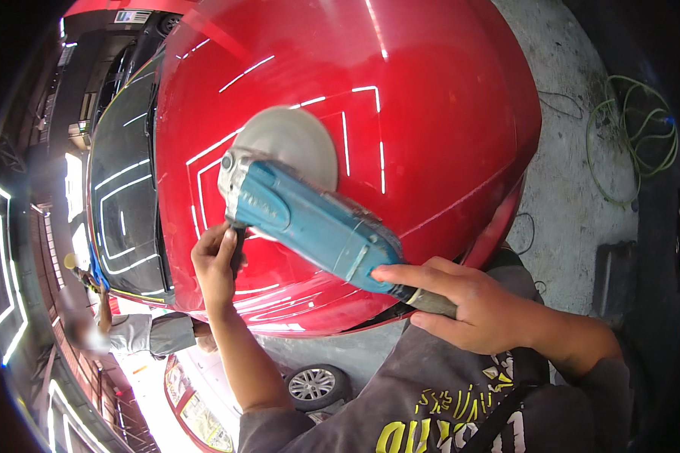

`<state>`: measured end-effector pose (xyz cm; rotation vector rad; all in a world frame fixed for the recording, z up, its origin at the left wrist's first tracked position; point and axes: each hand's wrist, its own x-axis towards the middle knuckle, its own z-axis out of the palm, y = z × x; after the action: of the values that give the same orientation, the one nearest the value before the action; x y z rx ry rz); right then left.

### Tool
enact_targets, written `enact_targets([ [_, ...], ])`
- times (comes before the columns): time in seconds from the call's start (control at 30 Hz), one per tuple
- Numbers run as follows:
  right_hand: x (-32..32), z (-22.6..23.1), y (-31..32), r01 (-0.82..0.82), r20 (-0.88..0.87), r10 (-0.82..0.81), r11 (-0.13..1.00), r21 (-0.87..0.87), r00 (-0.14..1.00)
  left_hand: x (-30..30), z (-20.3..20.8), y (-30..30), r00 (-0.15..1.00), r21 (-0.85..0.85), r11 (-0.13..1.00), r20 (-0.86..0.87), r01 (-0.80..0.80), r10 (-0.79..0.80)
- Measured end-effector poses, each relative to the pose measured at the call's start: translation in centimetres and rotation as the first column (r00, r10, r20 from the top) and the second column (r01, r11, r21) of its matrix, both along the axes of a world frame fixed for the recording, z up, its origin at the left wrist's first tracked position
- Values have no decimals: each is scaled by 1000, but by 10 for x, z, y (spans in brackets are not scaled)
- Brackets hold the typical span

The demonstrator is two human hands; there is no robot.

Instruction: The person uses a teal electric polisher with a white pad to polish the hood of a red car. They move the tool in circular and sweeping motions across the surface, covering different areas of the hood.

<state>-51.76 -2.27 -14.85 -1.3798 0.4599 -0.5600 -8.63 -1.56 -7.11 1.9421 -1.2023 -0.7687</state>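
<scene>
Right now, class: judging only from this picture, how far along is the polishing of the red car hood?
Done: the red hood already mirrors ceiling lights sharply. In hand: the left hand grips the side handle and the right hand the rear of the blue polisher, its round pad on the paint. What is left cannot be told.

A teal-bodied electric polisher lies at an angle across a glossy red car hood, its body running from ten o'clock down to four o'clock. Its round, pale grey pad rests flat on the paint at the tool's upper end. The hood, mirroring white strip lights, fills the frame from the centre to twelve o'clock, and its curved front edge sweeps toward three o'clock.
</scene>
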Motion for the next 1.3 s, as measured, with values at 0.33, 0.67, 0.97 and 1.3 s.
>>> enact_targets([
  [0.33, -2, -16, 10, 94, 146, -119, 981, 168, 982, -26, 36, -52, 989, 196, 978, 105, 78, -100],
  [0.67, 5, -28, 9, -20, 341, -96, 947, 322, 935, -35, 59, -50, 977, 249, 968, 198, 35, -86],
  [0.97, 18, -28, 9, -72, 303, -19, 956, 285, 953, -13, 57, -25, 984, 228, 973, 176, -22, -19],
  [1.3, 44, -29, 6, -215, 234, 175, 964, 156, 956, 31, 35, 58, 987, 110, 984, 98, -139, 129],
])
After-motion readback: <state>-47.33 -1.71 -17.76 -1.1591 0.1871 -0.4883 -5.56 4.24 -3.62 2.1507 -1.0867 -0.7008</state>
